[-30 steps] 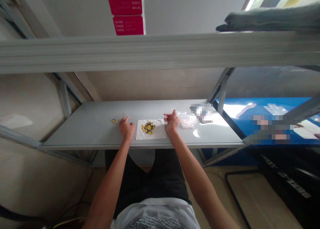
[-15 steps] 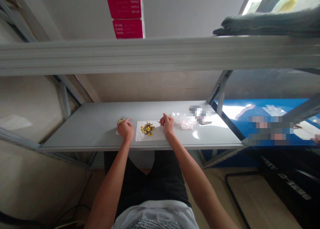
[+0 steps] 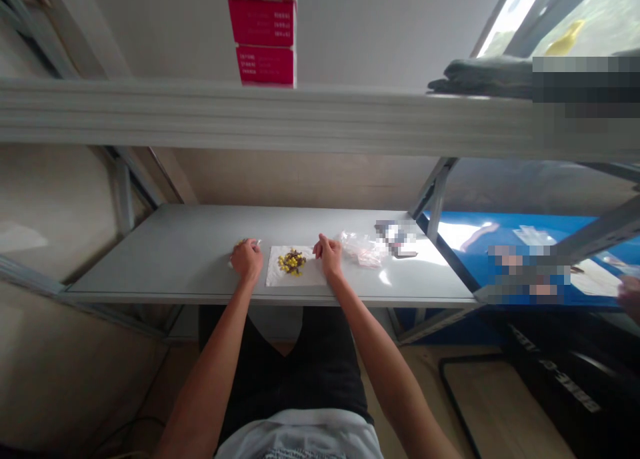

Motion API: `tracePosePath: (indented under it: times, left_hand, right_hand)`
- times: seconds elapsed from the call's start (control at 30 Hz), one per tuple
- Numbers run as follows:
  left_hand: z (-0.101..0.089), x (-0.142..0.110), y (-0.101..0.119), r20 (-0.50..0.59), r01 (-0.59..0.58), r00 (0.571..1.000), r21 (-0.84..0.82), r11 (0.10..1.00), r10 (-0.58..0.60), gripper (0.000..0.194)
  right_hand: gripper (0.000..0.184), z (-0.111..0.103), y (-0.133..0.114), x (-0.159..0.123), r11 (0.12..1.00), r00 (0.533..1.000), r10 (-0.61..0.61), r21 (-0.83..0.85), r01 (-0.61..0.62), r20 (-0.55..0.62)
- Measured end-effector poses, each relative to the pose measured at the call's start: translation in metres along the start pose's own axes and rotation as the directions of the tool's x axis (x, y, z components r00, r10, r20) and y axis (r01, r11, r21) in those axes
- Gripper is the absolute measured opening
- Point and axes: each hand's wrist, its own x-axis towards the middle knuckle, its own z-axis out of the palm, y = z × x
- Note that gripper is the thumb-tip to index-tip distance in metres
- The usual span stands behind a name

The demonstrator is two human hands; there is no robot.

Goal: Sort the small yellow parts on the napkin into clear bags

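My left hand (image 3: 247,261) curls left of the white sheet (image 3: 274,275) and my right hand (image 3: 329,255) curls at its right end, whether clamped on anything I cannot tell, the yellow-and-brown pieces (image 3: 292,262) heaped between, presumably for easy reach.

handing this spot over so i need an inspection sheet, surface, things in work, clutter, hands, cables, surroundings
Surface: grey board, glare toward the right
Things in work: heap of yellow and dark pieces on a white sheet
Clutter: clear plastic right of the sheet, pixelated item further right
Left hand: curled, left of the sheet; grip unclear
Right hand: at the sheet's right end; grip unclear
Cables: thin dark cable-like line, lower left
Surroundings: red boxes above, blue table at right
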Motion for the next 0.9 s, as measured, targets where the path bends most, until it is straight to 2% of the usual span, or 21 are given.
tracePosePath:
  times: [0.07,0.13,0.23,0.27,0.33,0.43,0.5,0.57,0.73,0.83,0.9]
  left_hand:
    - [0.0,0.003,-0.004,-0.001,0.048,0.999,-0.076,0.996,-0.048,0.019]
    - [0.0,0.005,-0.009,-0.025,0.065,0.997,-0.232,0.971,-0.073,0.018]
    - [-0.001,0.006,-0.016,-0.12,0.013,0.99,-0.472,0.882,-0.079,0.022]
    - [-0.002,0.005,-0.017,-0.151,-0.003,0.985,-0.519,0.855,-0.088,0.025]
    - [-0.003,0.004,-0.016,-0.179,-0.011,0.977,-0.586,0.81,-0.117,0.031]
    - [-0.006,0.0,-0.01,-0.124,0.001,0.985,-0.697,0.717,-0.122,0.041]
    - [-0.009,-0.003,-0.006,-0.077,-0.003,0.994,-0.734,0.679,-0.08,0.045]
    - [-0.013,-0.007,-0.002,-0.045,-0.012,0.999,-0.724,0.69,-0.03,0.046]
    - [-0.02,-0.012,0.004,-0.048,-0.064,0.998,-0.661,0.748,0.043,0.043]
    - [-0.018,-0.013,0.006,-0.049,-0.089,0.996,-0.693,0.715,0.077,0.04]
    - [-0.015,-0.013,0.007,-0.016,-0.081,0.995,-0.712,0.698,0.099,0.037]
  right_hand:
    - [0.067,0.0,-0.001,-0.002,0.998,0.999,-0.035,-0.047,0.035,-0.006]
    - [0.065,0.003,-0.005,-0.002,0.986,0.992,-0.115,-0.13,0.107,-0.054]
    - [0.062,0.021,-0.018,0.003,0.942,0.967,-0.236,-0.268,0.204,-0.095]
    - [0.061,0.032,-0.023,0.006,0.926,0.968,-0.245,-0.309,0.215,-0.06]
    - [0.057,0.059,-0.03,0.014,0.896,0.976,-0.188,-0.387,0.218,0.113]
    - [0.043,0.104,-0.035,0.024,0.85,0.936,-0.08,-0.468,0.244,0.343]
    - [0.04,0.126,-0.034,0.027,0.852,0.903,-0.033,-0.46,0.249,0.429]
    - [0.036,0.138,-0.031,0.027,0.878,0.885,0.008,-0.427,0.217,0.465]
    - [0.022,0.133,-0.025,0.027,0.967,0.869,0.09,-0.253,0.042,0.486]
    - [0.018,0.125,-0.024,0.029,0.975,0.903,0.137,-0.217,-0.05,0.408]
    - [0.02,0.121,-0.027,0.03,0.968,0.921,0.154,-0.24,-0.069,0.357]
